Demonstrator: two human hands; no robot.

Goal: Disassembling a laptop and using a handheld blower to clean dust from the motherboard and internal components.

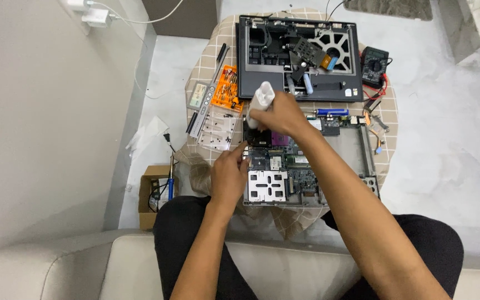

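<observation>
I hold a white bottle (262,95) in my right hand (278,115). The fingers are wrapped tight around its lower part, so only the upper end shows above the hand. The bottle's long axis runs roughly from near to far across the table, tilted a little left, with the visible end pointing toward the far edge. Bottle and hand sit over the far left corner of the opened laptop base (362,161), just short of the dark laptop cover (262,78) that lies at the far edge.

My left hand (229,175) rests at the left edge of the base, beside the motherboard (284,161). Its fingers are drawn together, tips touching the board's left rim near a black part; I cannot tell whether they pinch anything.

A perforated metal plate (266,186) sits at the near left corner of the base. Left of the base lie a clear screw tray (216,128) and an orange bit case (228,89). A multimeter (374,65) with red leads stands at the far right corner of the table. On the floor, left of my knee, a blue-handled tool (170,180) stands in a cardboard box (148,194).
</observation>
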